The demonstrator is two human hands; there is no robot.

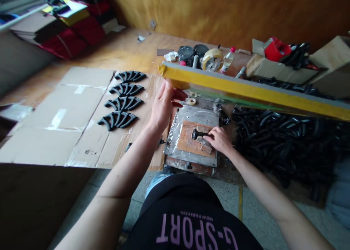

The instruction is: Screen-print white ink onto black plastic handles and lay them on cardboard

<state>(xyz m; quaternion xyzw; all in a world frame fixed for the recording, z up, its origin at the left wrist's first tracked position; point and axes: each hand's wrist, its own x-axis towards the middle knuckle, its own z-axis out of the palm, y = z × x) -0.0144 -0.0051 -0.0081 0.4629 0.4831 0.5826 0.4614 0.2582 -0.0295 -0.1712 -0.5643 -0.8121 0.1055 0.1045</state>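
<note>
My left hand [164, 104] is at the near left end of a raised, tilted yellow-edged screen frame [232, 86]. Its thumb side meets the frame and the other fingers curl beneath. Under the frame lies a grey metal plate [191, 114] with a brown wooden board [186, 137] on it. On small blocks on that board rests a black plastic handle-like part [197, 134], with small light marks on its wide end. My right hand [219, 139] pinches this part's narrow right end between thumb and fingers.
Rows of curved black parts [120, 119] lie on flattened cardboard [54, 133] at left. A large heap of black parts [281, 144] fills the right side. Behind the frame stand black tins [186, 53], tape rolls [212, 58], a bottle [228, 59] and a cardboard box [281, 68].
</note>
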